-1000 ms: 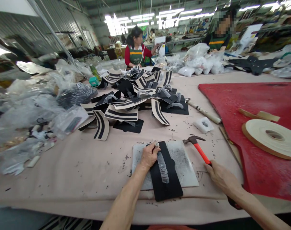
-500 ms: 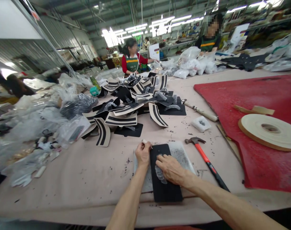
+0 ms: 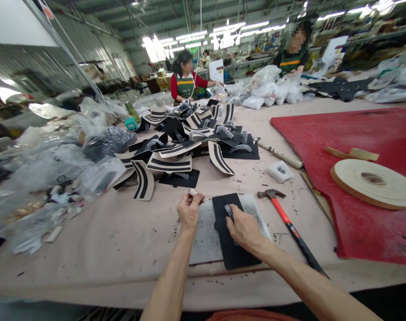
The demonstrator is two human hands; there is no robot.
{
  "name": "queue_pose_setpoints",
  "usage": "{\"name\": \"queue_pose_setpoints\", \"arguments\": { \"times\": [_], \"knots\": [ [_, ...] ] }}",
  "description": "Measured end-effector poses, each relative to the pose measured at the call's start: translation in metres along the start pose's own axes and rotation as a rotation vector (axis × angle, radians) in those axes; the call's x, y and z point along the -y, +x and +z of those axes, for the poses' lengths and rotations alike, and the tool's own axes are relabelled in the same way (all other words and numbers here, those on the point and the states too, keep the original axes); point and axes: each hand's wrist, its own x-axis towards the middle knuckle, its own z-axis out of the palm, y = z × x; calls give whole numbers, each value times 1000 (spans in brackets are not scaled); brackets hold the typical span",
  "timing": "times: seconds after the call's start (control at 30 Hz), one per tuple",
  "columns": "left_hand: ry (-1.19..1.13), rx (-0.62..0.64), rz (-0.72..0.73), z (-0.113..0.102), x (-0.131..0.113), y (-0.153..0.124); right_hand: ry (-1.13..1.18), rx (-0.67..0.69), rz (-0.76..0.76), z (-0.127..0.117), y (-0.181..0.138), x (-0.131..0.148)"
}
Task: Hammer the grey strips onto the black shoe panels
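Note:
My left hand point(image 3: 188, 213) pinches a small white-handled tool point(image 3: 192, 192), its thin tip pointing right, just left of a black panel point(image 3: 239, 256). My right hand point(image 3: 244, 225) closes on the plastic-wrapped strip point(image 3: 228, 210) on the face of that panel; most of the strip is hidden under my fingers. Beneath the panel lies a white, black-speckled board point(image 3: 203, 243), showing on both sides. A claw hammer point(image 3: 285, 215) with a red and black handle rests to the right of the board.
Striped and black panels point(image 3: 169, 162) are heaped beyond my hands. Plastic bags point(image 3: 52, 165) crowd the left. On the right lie a red sheet point(image 3: 356, 232), a tape roll point(image 3: 373, 178), a white block point(image 3: 279, 171) and a wooden-handled mallet-like stick point(image 3: 281, 156). Two people sit across the table.
My left hand has moved left, away from the panel's top edge, with the white-handled tool. The black panel has shifted right and slightly away from me under my right hand, baring more of the board.

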Motion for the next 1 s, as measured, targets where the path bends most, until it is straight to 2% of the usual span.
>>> {"name": "queue_pose_setpoints", "arguments": {
  "times": [0.1,0.23,0.37,0.87,1.0],
  "knots": [
    [14,148,-19,17,20,-4,60,6,32,15,-6,-3],
    [49,306,-19,40,40,-2,156,34,84,21,-7,-9],
    [137,396,8,47,56,-1,192,52,105,23,-7,-15],
    [291,447,46,44,55,-5,203,72,97,25,-9,-14],
    [355,466,128,44,57,-6,302,81,51,17,-10,-16]
  ]
}}
